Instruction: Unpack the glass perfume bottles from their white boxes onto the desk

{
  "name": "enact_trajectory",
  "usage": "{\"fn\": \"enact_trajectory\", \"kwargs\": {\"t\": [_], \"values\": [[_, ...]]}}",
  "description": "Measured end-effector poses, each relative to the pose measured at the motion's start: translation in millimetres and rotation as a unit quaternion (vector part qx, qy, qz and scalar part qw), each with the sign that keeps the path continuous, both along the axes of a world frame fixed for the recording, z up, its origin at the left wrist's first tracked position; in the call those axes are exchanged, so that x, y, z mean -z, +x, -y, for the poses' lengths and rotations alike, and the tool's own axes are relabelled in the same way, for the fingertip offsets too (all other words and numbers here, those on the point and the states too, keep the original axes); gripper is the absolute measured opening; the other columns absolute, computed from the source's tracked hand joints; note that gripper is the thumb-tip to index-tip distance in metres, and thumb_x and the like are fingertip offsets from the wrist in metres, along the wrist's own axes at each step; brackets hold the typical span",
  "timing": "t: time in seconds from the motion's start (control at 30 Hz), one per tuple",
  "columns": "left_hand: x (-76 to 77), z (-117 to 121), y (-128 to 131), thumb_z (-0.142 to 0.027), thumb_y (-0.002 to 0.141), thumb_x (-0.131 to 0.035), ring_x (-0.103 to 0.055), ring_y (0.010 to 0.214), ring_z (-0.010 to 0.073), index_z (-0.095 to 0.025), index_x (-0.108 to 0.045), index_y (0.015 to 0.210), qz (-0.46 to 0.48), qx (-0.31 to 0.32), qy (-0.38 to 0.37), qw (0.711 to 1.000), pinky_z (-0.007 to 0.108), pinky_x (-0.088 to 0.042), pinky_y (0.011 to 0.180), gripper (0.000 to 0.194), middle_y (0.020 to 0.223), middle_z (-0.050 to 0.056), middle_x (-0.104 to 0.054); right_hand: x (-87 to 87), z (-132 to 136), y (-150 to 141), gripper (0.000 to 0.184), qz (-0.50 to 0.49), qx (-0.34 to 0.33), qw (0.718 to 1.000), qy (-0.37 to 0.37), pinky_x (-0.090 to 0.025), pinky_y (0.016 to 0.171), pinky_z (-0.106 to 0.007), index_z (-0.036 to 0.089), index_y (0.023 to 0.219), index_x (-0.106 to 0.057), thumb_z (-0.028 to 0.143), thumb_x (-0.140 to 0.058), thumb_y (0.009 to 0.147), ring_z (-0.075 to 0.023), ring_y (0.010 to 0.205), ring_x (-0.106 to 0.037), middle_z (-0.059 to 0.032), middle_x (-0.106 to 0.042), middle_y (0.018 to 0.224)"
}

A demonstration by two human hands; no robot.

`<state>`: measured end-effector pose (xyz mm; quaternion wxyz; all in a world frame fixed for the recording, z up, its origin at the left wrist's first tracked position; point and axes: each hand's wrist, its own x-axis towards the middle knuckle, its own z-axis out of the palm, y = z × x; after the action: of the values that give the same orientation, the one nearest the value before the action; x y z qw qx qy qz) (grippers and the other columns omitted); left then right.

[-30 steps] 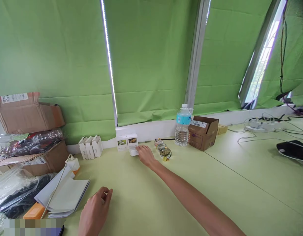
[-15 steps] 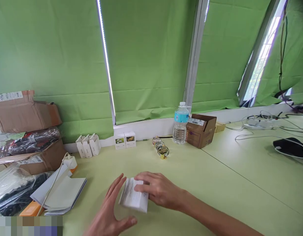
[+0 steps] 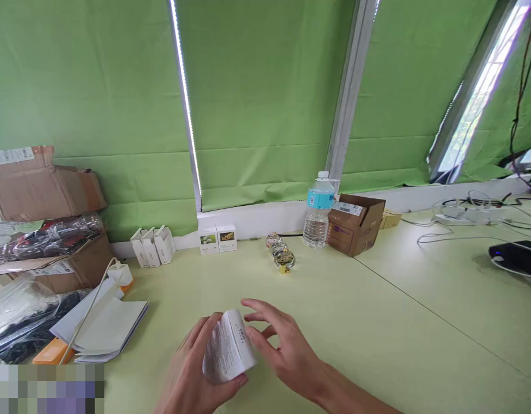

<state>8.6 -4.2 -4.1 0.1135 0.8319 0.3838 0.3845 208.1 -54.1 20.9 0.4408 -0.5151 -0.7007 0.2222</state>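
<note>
A small white cardboard box (image 3: pixel 228 348) with fine black print on its sides is at the front middle of the table. My left hand (image 3: pixel 196 365) grips it, fingers along its far left side and thumb under the near edge. Just to its right, my right hand (image 3: pixel 286 345) is open, fingers apart and curved toward the box. Farther back lie several gold and silver metal rings or bangles (image 3: pixel 281 253) in a row. Two small white boxes with pictures (image 3: pixel 218 239) stand against the wall ledge.
Several slim white boxes (image 3: pixel 153 247) stand at the back left. Papers (image 3: pixel 112 330), a power strip (image 3: pixel 53 351) and stacked cartons (image 3: pixel 75 261) fill the left. A water bottle (image 3: pixel 319 213) and an open brown carton (image 3: pixel 355 225) stand behind, cables (image 3: pixel 442 230) and a black mouse (image 3: pixel 518 257) at right.
The white box has passed from my right hand to my left, which has closed on it. My right hand has let go and opened beside it. The view has shifted slightly.
</note>
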Motion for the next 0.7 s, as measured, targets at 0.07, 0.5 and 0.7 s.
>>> {"fn": "enact_trajectory", "kwargs": {"t": [0.07,0.5,0.7], "values": [[0.7,-1,1,-0.035,0.06,-0.074,-0.063,0.101,0.0253,-0.027,-0.046,0.125,-0.02,-0.016,0.049,0.998,0.033,-0.054,0.081,0.071,0.117,0.006,-0.063,-0.5,3,-2,0.047,-0.05,0.011,0.997,-0.065,-0.057,0.076,-0.029,0.027,0.135,-0.045,0.038,-0.053,0.089,-0.0201,0.102,-0.062,-0.009,-0.055,0.131],[4.5,2,8,-0.027,0.071,-0.063,-0.059,0.1,0.0262,-0.018,-0.046,0.127,-0.09,-0.008,0.221,0.971,0.038,-0.047,0.088,0.06,0.112,0.013,-0.061,-22.4,8,-5,0.032,-0.091,-0.07,0.983,-0.143,-0.048,0.056,-0.019,0.024,0.112,-0.065,0.019,-0.053,0.082,-0.0115,0.065,-0.06,-0.0018,-0.067,0.098],[5.1,0,11,-0.028,0.072,-0.06,-0.061,0.101,0.0267,-0.02,-0.047,0.125,-0.115,0.001,0.267,0.957,0.038,-0.047,0.088,0.056,0.111,0.013,-0.064,-12.6,8,-6,0.017,-0.07,-0.035,0.988,-0.131,-0.045,0.053,-0.018,0.019,0.087,-0.066,0.016,-0.054,0.076,-0.0125,0.063,-0.058,0.0016,-0.065,0.073]]}}
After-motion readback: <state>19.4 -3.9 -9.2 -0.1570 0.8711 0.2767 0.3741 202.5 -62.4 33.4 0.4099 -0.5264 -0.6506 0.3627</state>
